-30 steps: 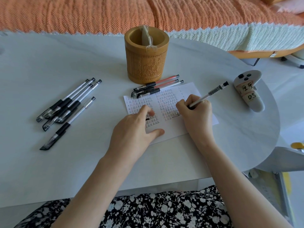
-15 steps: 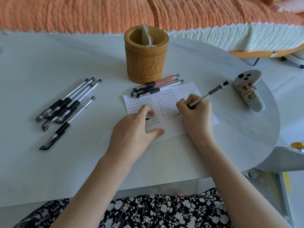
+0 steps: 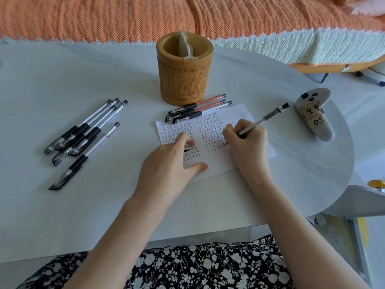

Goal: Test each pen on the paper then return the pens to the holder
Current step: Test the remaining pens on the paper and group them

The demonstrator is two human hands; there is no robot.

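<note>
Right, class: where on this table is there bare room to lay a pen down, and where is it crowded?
Bare: the strip between the loose pens and the paper; between paper and controller; the near table in front of those pens. Crowded: three pens fill the gap between holder and paper.
</note>
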